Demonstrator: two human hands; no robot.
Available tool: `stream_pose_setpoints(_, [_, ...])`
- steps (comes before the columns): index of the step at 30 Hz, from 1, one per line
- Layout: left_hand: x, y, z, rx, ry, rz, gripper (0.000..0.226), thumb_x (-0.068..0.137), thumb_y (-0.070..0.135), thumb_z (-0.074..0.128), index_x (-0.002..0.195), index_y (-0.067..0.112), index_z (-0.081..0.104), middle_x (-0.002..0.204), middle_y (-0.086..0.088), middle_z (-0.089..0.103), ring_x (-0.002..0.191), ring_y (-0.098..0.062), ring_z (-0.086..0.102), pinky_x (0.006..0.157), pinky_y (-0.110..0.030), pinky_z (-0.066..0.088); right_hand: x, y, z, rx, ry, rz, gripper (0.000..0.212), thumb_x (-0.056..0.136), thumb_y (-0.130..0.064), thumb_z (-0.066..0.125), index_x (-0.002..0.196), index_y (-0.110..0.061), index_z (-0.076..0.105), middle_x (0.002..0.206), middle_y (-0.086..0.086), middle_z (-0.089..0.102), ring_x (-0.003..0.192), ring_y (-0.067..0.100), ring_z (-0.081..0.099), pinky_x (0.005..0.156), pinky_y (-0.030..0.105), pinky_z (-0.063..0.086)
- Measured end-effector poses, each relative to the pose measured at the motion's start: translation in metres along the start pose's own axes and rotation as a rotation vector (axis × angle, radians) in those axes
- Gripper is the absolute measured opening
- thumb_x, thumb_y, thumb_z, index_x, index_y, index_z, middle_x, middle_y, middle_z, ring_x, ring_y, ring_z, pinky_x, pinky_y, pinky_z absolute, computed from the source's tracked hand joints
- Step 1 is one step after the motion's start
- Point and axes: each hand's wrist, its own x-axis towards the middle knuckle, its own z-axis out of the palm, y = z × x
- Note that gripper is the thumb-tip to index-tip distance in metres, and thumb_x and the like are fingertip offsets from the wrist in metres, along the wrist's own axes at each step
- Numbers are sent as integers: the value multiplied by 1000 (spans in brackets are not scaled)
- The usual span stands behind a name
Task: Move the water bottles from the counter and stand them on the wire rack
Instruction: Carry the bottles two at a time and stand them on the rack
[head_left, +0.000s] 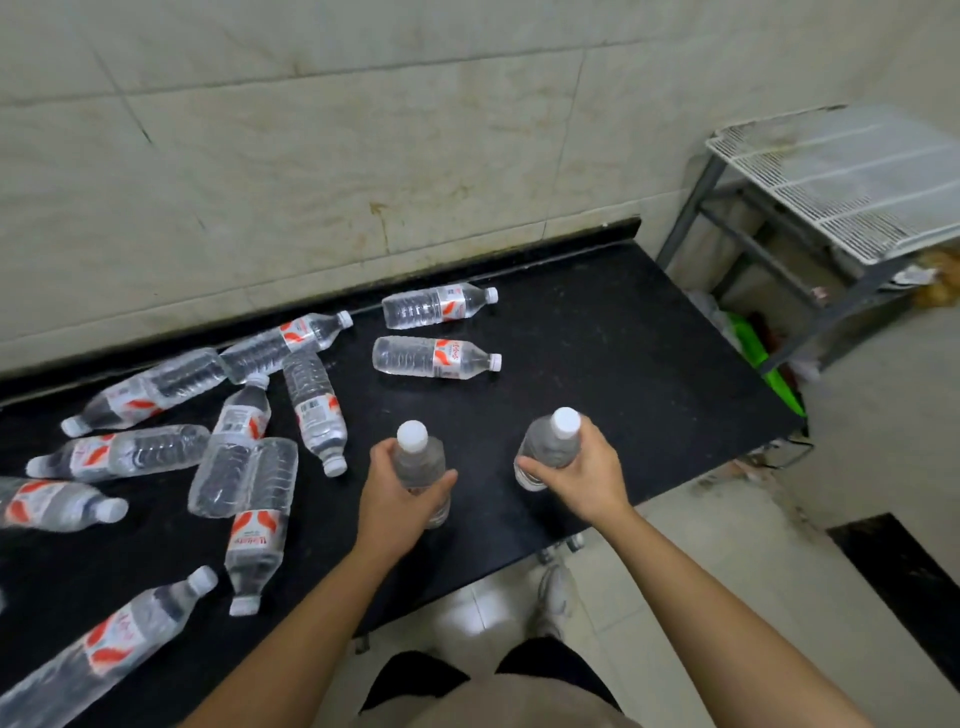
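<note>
The left hand (395, 493) has its grip closed around the body of a water bottle (421, 467), held upright with the white cap on top; the fingers wrap the far side and the thumb presses the near side. The right hand (582, 467) has its grip closed around a second bottle (550, 441), also cap up but leaning a little to the right. Both bottles appear to be lifted just above the near part of the black tabletop (597, 338), though whether either base touches it cannot be told.

The bottles are clear, smooth plastic and look full, so a loose hold partway up the body could let one slide down through the fingers, and squeezing harder would likely dent the thin wall.

Beyond the hands, two bottles (439, 332) lie on their sides near the wall, and a jumble of bottles (244, 452) lies to the left, some resting across each other. Pulling one from that pile later could set its neighbours rolling toward the front edge.

The wire rack (841, 187) stands well apart to the right, past the end of the tabletop, and its top is bare. The wires run with gaps between them, so a narrow base set down off-level may rock and tip. Carrying two at once leaves no free hand to steady either one.
</note>
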Motion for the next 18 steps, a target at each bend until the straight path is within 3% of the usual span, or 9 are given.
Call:
stream_pose_setpoints(6, [-2,29,3,-9,-18,3,79,74,41,86,135,19,41,117,3,60,112,-23,62,96,-39,50,-20,0,-27,10,115,11,81,56,-73,79,117,-24,58,112,-4,63,103,18,62,88,38,54])
stream_pose_setpoints(13, [4,122,43,-32,-77,233,73,66,60,83,127,34,53,116,13,68,110,-14,65,97,-42,53,-19,-2,-117,-48,268,-6,61,64,-63,83,107,-28,57,98,-8,66,90,18,64,79,37,54])
stream_pose_setpoints(18, [1,205,103,-77,-151,412,68,65,56,85,124,33,58,111,13,70,103,-7,67,95,-40,56,-4,14,-194,39,447,-8,48,64,-57,84,98,-38,55,92,-12,65,90,17,65,78,36,53])
